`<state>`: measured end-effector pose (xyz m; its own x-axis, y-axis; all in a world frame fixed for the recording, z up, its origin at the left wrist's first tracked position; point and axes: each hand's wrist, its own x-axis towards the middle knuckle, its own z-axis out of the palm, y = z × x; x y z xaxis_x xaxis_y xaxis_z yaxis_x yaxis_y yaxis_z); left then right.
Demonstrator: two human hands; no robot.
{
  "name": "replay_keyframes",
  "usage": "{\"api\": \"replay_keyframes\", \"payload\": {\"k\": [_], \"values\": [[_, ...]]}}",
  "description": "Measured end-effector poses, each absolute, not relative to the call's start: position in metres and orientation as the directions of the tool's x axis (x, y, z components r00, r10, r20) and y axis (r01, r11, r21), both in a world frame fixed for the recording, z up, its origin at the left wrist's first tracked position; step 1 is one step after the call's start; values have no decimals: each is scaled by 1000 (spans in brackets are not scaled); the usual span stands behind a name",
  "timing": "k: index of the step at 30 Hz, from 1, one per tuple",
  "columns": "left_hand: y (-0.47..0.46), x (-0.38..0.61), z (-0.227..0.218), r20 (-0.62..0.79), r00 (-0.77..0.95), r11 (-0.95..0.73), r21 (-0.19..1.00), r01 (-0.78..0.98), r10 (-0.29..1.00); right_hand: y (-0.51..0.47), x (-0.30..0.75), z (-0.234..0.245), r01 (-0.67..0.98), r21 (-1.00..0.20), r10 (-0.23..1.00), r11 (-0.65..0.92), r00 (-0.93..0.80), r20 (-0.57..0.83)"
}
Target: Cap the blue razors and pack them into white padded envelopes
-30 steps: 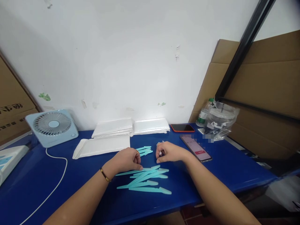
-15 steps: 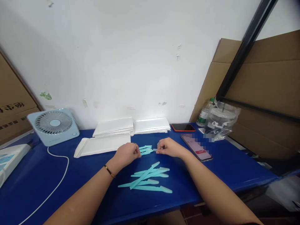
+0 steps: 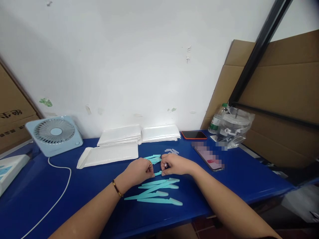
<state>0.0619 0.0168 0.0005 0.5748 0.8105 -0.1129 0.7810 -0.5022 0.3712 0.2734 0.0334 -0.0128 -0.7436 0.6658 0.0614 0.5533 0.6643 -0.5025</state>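
Note:
My left hand (image 3: 139,172) is closed in a pinch on a teal eyebrow razor (image 3: 158,173) held over the table. My right hand (image 3: 176,164) closes its fingertips on the razor's other end, so the blade end is hidden. Just in front of the hands lies a loose, crossed pile of teal eyebrow razors (image 3: 159,200) with pale covered blade ends pointing right. Beyond my fingers rests another bunch of teal razors (image 3: 155,158), partly covered by my left hand. Several small translucent blade caps (image 3: 172,151) lie behind my right hand.
White padded envelopes (image 3: 119,135) are stacked against the wall, one lying nearer (image 3: 109,155). Left stands a blue fan (image 3: 56,132) with a white cable (image 3: 69,177). Two phones, one orange-edged (image 3: 194,135), a bottle (image 3: 216,121) and a bagged cup (image 3: 233,127) sit right.
Both hands have moved nearer to me, from the far bunch to the front pile. One razor from that pile is now between them. The translucent caps have come into view behind my right hand.

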Motion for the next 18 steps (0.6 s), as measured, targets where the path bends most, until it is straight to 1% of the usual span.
{"api": "replay_keyframes", "payload": {"k": [3, 6, 8, 10, 12, 14, 16, 18], "values": [[26, 57, -2, -24, 533, -502, 304, 810, 846, 40, 283, -11, 605, -479, 728, 636, -676, 114], [34, 48, 0, -9, 438, -421, 259, 869, 899, 47, 298, -8, 691, -480, 827, 541, -541, 155], [35, 45, 2, 1, 393, -378, 274, 884, 919, 48, 307, -6, 715, -502, 867, 486, -466, 174], [30, 46, 6, 10, 431, -411, 320, 854, 902, 47, 311, -4, 702, -526, 870, 481, -457, 185], [21, 51, 9, -35, 536, -485, 379, 788, 843, 44, 312, -2, 669, -539, 848, 512, -493, 194], [11, 58, 10, -121, 616, -523, 418, 742, 778, 42, 310, -1, 651, -540, 830, 534, -523, 191], [5, 64, 10, -191, 632, -517, 425, 743, 751, 41, 308, -1, 650, -543, 828, 531, -535, 169], [3, 67, 9, -212, 608, -498, 403, 768, 765, 40, 307, 0, 640, -557, 817, 529, -561, 132]]}}
